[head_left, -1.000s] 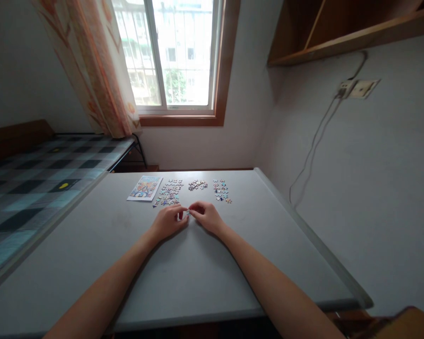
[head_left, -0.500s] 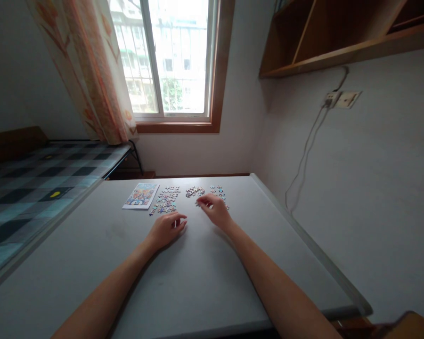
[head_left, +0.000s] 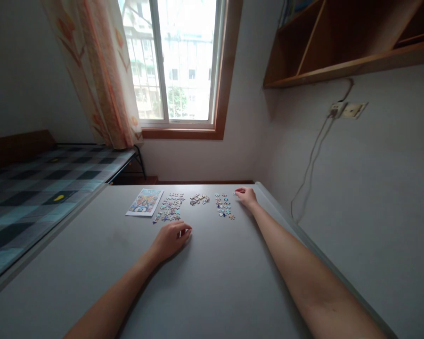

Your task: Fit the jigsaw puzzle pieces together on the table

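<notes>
My right hand pinches a small puzzle piece at the far right of the table, just right of the right-hand group of pieces. My left hand rests on the table, its fingers curled and the fingertips together; nothing shows in them. Just beyond it lies the left-hand group of puzzle pieces, set out in rows. A small heap of pieces lies between the two groups. The colourful picture sheet is flat on the left.
The grey-white table stretches below my hands. A bed with a checked cover stands at the left. A wooden shelf hangs on the right wall, with a socket and cables beneath it.
My right hand has moved right, from beside the middle heap to beyond the right-hand group. My left hand's fingers have closed together. The view has shifted slightly.
</notes>
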### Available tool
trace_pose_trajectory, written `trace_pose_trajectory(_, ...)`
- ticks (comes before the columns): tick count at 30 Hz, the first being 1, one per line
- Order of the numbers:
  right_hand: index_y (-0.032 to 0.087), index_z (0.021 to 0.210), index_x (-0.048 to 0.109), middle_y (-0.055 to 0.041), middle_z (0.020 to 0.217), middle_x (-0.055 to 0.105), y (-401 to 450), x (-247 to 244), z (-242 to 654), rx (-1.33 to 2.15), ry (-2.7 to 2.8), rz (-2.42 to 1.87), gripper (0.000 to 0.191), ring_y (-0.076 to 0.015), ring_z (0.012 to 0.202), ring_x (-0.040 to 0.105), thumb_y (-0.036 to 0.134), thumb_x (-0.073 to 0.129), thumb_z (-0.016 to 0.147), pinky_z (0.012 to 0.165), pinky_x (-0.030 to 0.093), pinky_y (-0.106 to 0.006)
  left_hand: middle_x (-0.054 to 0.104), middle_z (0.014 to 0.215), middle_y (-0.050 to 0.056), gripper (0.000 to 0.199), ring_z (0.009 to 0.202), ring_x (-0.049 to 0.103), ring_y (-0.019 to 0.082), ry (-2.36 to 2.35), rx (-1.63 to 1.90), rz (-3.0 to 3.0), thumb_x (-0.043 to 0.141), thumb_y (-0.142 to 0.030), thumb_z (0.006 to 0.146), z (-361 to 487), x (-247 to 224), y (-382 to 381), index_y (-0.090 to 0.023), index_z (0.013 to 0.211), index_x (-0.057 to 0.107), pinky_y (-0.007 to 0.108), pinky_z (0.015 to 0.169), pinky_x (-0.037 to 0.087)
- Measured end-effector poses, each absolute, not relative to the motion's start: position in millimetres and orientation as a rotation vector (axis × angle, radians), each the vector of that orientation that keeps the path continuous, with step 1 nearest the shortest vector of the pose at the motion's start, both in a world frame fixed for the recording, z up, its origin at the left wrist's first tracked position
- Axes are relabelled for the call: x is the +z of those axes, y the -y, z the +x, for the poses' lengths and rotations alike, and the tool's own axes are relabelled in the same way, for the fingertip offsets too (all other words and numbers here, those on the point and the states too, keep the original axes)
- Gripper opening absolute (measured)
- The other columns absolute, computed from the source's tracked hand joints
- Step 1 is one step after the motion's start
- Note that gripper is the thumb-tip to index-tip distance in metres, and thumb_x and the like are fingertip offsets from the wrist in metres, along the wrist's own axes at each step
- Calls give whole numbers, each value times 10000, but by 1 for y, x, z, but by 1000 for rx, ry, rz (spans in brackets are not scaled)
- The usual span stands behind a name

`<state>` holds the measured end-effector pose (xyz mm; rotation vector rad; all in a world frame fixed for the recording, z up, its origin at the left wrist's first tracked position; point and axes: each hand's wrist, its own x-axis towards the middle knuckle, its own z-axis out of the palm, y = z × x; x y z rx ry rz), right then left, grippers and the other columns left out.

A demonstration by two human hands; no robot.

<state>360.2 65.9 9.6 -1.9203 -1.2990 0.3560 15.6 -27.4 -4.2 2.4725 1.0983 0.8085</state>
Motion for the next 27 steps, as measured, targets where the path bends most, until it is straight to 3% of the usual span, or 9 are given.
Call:
trace_pose_trajectory(17, 178, 888, 754, -99, 949, 735, -78, 2, 344, 266, 1478, -2071, 217, -202, 908, 663, 190, 570, 775, 770, 460, -265, 644, 760, 19, 231, 636, 531, 118, -1115, 770, 2466, 492, -270, 912, 16, -8, 25, -208, 897, 714, 243, 652, 406)
trace_pose_trajectory(23, 164, 1035, 710, -109, 1077, 694, -73, 10, 329, 122, 1476, -2068, 305, -186, 970, 634, 191, 464, 857, 816, 437, -259, 643, 765, 16, 239, 655, 534, 117, -1127, 757, 2448, 488, -275, 918, 16, -9, 25, -202, 893, 715, 239, 672, 398)
trace_pose_trajectory(27, 173, 930, 724, -87, 986, 698, -66, 20, 296, 80, 1921, -1912, 248, -183, 946, 616, 293, 515, 868, 849, 416, -268, 643, 768, 17, 245, 656, 528, 118, -1138, 750, 2442, 487, -287, 920, 16, -8, 26, -201, 894, 716, 239, 670, 392)
